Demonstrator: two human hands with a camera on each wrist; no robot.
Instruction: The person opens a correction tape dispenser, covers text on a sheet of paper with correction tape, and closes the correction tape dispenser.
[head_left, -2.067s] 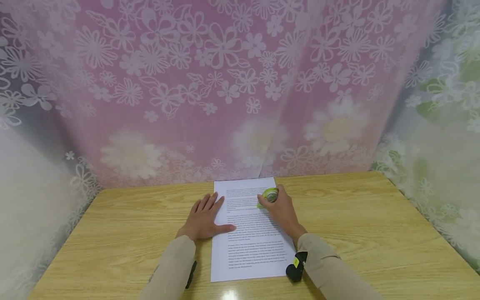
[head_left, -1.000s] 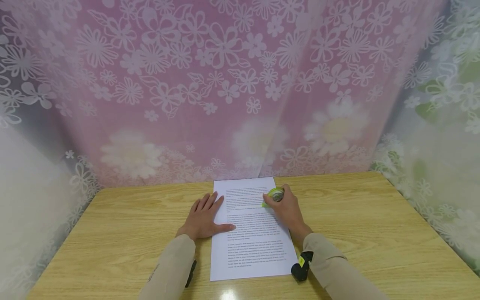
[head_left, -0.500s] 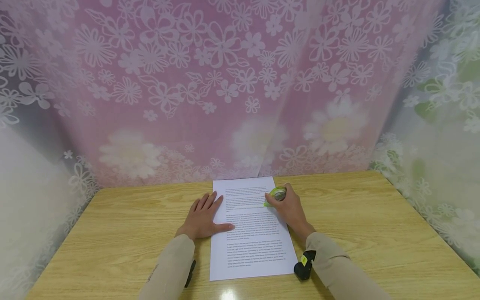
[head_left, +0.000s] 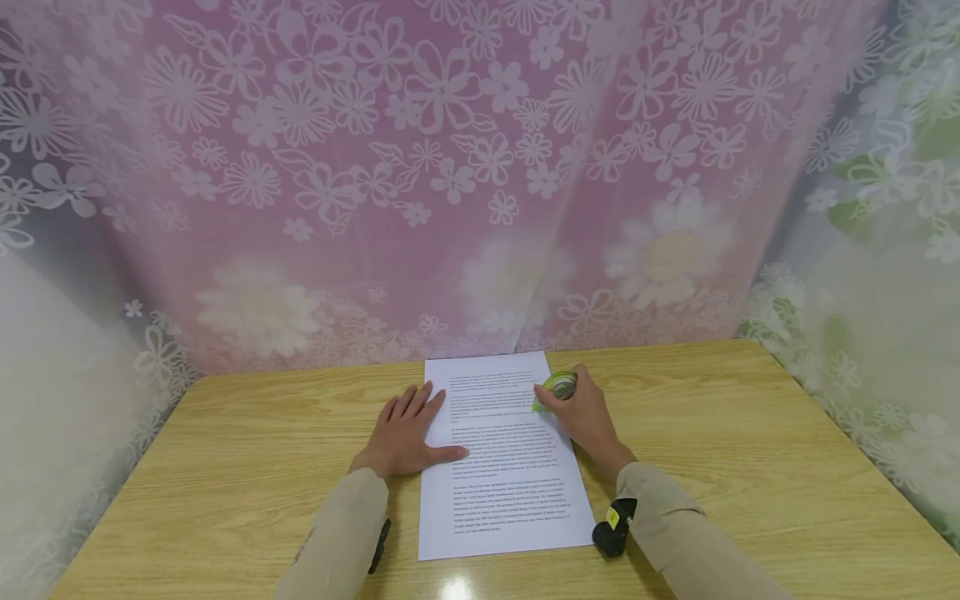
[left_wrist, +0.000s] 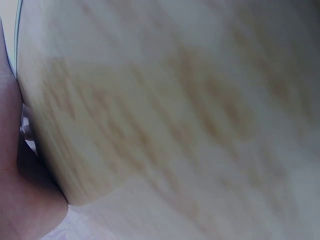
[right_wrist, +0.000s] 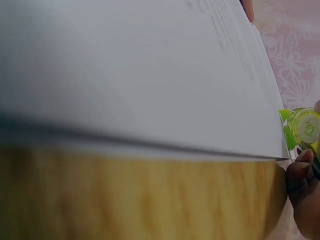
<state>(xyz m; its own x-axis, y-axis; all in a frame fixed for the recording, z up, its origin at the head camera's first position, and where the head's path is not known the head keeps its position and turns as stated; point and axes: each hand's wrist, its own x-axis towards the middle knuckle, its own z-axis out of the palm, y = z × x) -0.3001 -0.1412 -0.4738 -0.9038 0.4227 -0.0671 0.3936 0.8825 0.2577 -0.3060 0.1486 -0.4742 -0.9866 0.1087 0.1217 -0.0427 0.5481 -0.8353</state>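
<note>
A printed sheet of paper (head_left: 438, 517) lies lengthwise on the wooden table. My left hand (head_left: 403, 437) rests flat at its left edge, fingers spread and the thumb reaching onto the text. With the right hand (head_left: 588, 421) I grip a green, see-through correction tape (head_left: 558, 386) between thumb and fingers, over the upper right of the print. In the right wrist view the correction tape (right_wrist: 306, 125) shows a round reel inside, at the sheet's far edge. The left wrist view has only blurred wood and part of the left hand (left_wrist: 30, 200).
The wooden table (head_left: 262, 475) spreads out on both sides of the sheet. Behind it hangs a pink flowered curtain (head_left: 375, 208), with pale flowered ones at left and right. A black wrist device (head_left: 613, 529) sits by the right sleeve, close to the sheet's lower right corner.
My right hand has slid the correction tape rightward across the upper print, from within the text to near the sheet's right edge. The left hand stays in place.
</note>
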